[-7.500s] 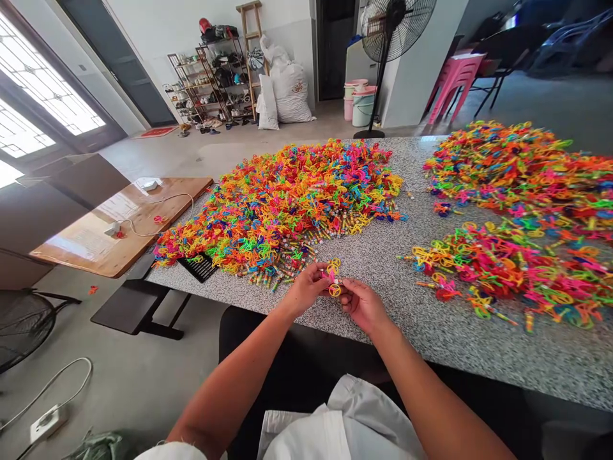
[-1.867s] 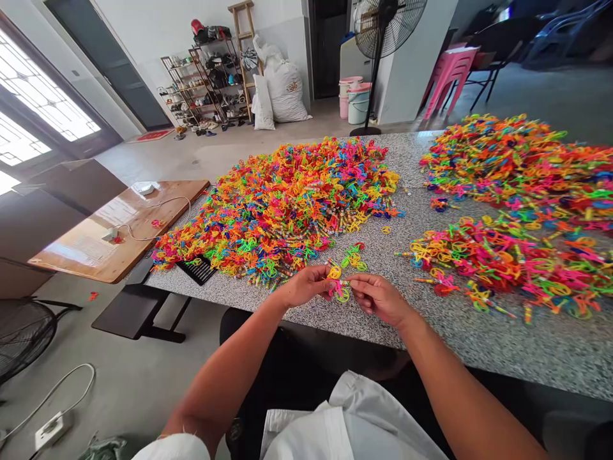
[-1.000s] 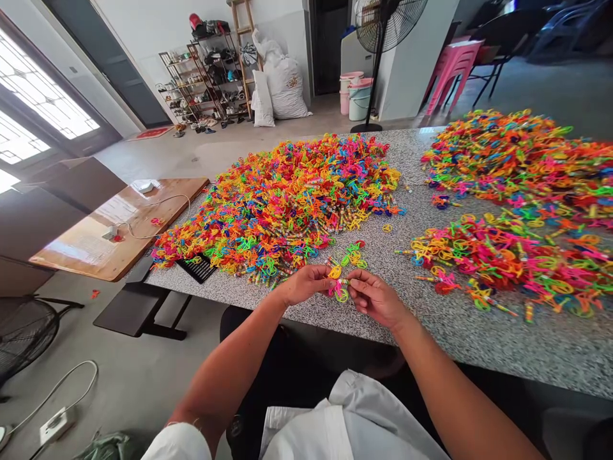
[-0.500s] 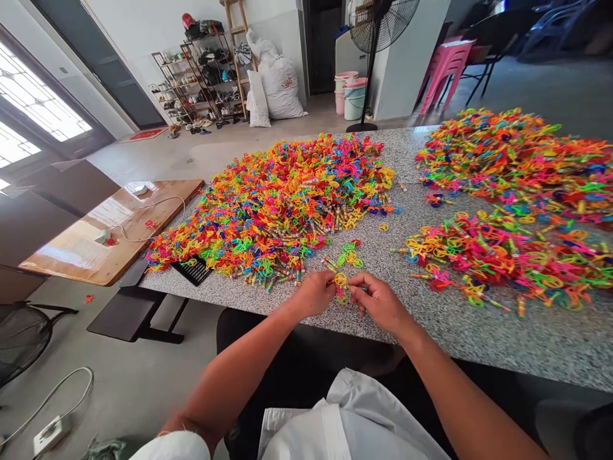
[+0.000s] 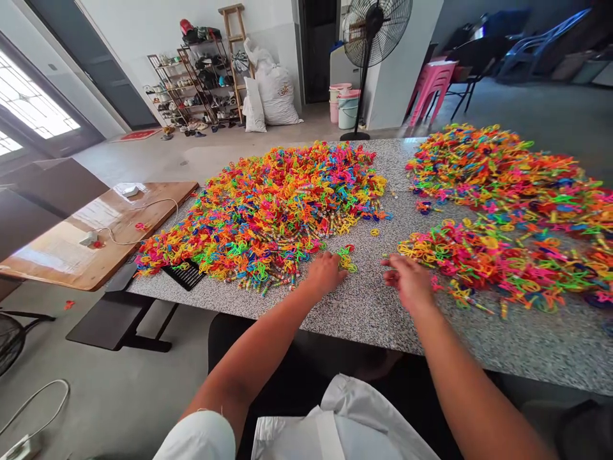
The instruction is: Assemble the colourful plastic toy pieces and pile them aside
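Note:
My left hand (image 5: 327, 275) is low over the granite tabletop (image 5: 364, 306), its fingers reaching forward at the edge of the left pile and the thumb apart. Beside its fingertips lie a few loose green and yellow looped plastic pieces (image 5: 347, 260). The left pile (image 5: 287, 198) is made of small bright plastic pieces with loops, some with striped, stick-like parts. To the right, my right hand (image 5: 409, 278) hovers with fingers apart by the near edge of a smaller pile (image 5: 479, 255) of similar pieces. No held piece can be made out in either hand.
Another large pile (image 5: 488, 166) lies at the far right of the table. A black slotted tray (image 5: 184, 275) sticks out under the left pile. Left of the table stands a wooden board (image 5: 105, 223) with cables. Beyond are a standing fan (image 5: 376, 32), pails (image 5: 348, 108) and white sacks (image 5: 278, 92).
My hands were together, fingering a small looped piece; now they are apart. The left went forward to the loose pieces, the right moved right toward the smaller pile. The view shifted slightly.

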Available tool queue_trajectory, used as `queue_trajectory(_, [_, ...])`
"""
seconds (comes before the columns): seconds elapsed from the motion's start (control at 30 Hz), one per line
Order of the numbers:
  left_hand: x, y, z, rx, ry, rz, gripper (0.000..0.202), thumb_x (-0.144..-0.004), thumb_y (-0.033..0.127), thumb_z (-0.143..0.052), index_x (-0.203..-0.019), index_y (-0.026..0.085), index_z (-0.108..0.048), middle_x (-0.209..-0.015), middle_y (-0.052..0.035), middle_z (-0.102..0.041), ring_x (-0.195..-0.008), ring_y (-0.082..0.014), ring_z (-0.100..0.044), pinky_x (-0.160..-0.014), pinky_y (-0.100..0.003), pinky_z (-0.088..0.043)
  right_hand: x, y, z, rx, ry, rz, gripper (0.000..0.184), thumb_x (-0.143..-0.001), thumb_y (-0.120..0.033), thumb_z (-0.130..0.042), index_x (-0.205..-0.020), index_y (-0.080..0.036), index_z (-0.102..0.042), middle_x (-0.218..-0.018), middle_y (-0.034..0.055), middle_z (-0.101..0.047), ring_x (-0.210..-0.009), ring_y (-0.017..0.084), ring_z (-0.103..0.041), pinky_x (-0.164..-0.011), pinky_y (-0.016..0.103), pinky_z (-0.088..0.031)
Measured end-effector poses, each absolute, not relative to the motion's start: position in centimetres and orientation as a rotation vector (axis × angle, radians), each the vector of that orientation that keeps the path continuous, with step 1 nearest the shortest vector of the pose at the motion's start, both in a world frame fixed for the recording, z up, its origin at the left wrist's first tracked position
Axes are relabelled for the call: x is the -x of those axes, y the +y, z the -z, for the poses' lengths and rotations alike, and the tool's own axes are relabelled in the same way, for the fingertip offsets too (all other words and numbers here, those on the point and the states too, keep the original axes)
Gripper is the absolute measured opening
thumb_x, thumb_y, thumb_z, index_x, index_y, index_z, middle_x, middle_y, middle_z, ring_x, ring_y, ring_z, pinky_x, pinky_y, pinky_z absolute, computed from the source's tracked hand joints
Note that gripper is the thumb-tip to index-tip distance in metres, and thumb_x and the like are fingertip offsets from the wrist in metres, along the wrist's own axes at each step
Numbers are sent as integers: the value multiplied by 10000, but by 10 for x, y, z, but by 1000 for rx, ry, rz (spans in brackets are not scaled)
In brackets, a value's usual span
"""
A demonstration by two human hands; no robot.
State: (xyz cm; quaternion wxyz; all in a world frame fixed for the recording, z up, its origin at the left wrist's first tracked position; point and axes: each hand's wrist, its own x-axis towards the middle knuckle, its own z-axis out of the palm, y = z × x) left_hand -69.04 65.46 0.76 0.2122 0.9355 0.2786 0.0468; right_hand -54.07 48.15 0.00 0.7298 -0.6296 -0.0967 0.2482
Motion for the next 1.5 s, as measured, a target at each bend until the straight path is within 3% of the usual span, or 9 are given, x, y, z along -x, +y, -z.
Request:
queue_trajectory(0.1, [695, 660, -1, -2532, 729, -198, 182, -934, 222, -594, -1084, 166, -680, -1135, -180, -674, -1152, -312, -598, -1042, -424, -430, 567, 503, 15, 1670, -487, -628, 239, -796, -406, -742, -943, -221, -707, -814, 37, -730, -520, 147, -584, -460, 278, -466])
queue_trajectory(0.23, [717, 679, 2, -2362, 766, -400, 189, -866, 139, -615, -1043, 193, -657, -1105, -112, -684, -1053, -241, -618, -986, -366, -447, 593, 528, 30, 1935, -941, -444, 131, -900, -289, -614, -942, -227, -723, -898, 54, -739, -809, 217, -688, -756, 356, -529])
queue_trajectory(0.33, [738, 693, 2, -2106, 878, -439, 95, -822, 156, -641, -898, 193, -597, -893, -38, -665, -821, -178, -615, -802, -303, -474, 609, 546, 29, 2073, -1190, -320, 180, -945, -270, -578, -1034, -219, -726, -1081, 102, -723, -1011, 261, -676, -885, 376, -495])
queue_trajectory(0.5, [769, 698, -5, -1527, 778, -366, 177, -835, 298, -630, -919, 202, -507, -791, 3, -634, -644, -127, -604, -579, -232, -424, 630, 566, 20, 2197, -1367, -324, 225, -971, -305, -586, -1141, -215, -702, -1164, 131, -672, -989, 275, -673, -848, 367, -486])
queue_trajectory(0.63, [784, 695, -15, -1333, 720, -356, 256, -794, 343, -663, -921, 197, -495, -837, -9, -658, -630, -103, -609, -549, -210, -421, 635, 568, 12, 2068, -1226, -235, 251, -967, -253, -548, -1182, -212, -670, -1161, 136, -657, -1033, 276, -658, -900, 391, -505])
queue_trajectory(0.8, [789, 688, -29, -1291, 604, -252, 271, -785, 365, -676, -936, 190, -534, -799, 4, -637, -598, -93, -578, -549, -218, -438, 633, 564, 0, 1620, -1093, -413, 503, -928, -336, -604, -1421, -277, -526, -1445, 127, -535, -1131, 248, -639, -898, 396, -555])
queue_trajectory(1.07, [790, 675, -46, -1286, 545, -220, 235, -772, 358, -658, -899, 192, -549, -756, 12, -598, -593, -95, -550, -580, -237, -457, 631, 557, -6, 1521, -1266, -503, 312, -863, -314, -687, -1172, -271, -684, -1336, 84, -628, -1291, 256, -570, -1152, 451, -403])
queue_trajectory(1.27, [789, 672, -46, -1398, 547, -238, 269, -836, 422, -657, -819, 190, -522, -675, 34, -556, -541, -85, -514, -534, -225, -455, 635, 551, -11, 1576, -1247, -474, 161, -854, -259, -595, -994, -250, -675, -1048, 53, -722, -1027, 236, -667, -986, 405, -493])
queue_trajectory(1.5, [776, 660, -43, -1393, 650, -316, 343, -853, 492, -646, -764, 178, -541, -645, 1, -621, -459, -80, -521, -482, -228, -421, 645, 551, -14, 1747, -982, -436, 79, -826, -311, -601, -784, -246, -618, -738, 15, -665, -724, 211, -601, -708, 327, -467])
